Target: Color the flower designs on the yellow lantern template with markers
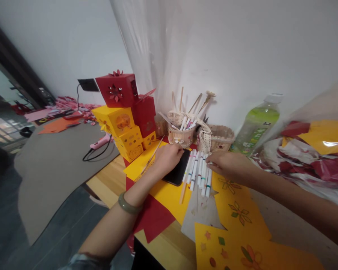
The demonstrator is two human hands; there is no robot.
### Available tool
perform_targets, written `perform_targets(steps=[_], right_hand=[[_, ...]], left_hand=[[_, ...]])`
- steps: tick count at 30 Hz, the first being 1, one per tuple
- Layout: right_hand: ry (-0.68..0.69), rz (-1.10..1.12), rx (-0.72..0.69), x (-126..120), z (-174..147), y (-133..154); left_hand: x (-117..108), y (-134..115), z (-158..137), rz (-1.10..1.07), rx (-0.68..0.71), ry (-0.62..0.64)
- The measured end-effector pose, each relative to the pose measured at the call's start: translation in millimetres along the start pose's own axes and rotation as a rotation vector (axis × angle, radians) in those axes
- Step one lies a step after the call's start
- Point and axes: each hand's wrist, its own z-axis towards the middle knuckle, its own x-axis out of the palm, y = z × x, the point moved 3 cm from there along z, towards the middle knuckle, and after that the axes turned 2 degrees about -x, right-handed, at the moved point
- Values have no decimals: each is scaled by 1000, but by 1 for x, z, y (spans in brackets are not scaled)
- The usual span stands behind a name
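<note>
Yellow card with cut-out stars, ovals and petals spreads nearest the camera, and a grey triangular piece reaches beneath the lower ends of the white markers. Red card lies below the left forearm, which wears a green bangle. Farther left rise stacked boxes, red and yellow, near a pink glue gun on a grey board. Behind the markers, a pen basket and a second basket close off the far side; a green-labelled bottle and a plastic bag of scraps stand to the right.

Loosely lined up, the markers lie between both hands. Left hand curls over a black phone, just beside the row; its fingertips are hidden, so I cannot tell what they grip. Right hand bends its fingers over the row's right edge; whether they pinch a marker I cannot tell.
</note>
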Motion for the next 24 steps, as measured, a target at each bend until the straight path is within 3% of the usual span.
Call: perform_targets(steps=[4,15,20,24], right_hand=[[27,-78,-70,-2,6,4],[101,-246,-494,-2,22,13],[90,-241,-586,1,23,15],[68,-183,-582,4,23,12]], left_hand=[[1,0,0,7,-12,10],[-1,-1,0,20,-16,18],[-1,-2,-1,23,-14,12],[0,-2,-1,24,-12,8]])
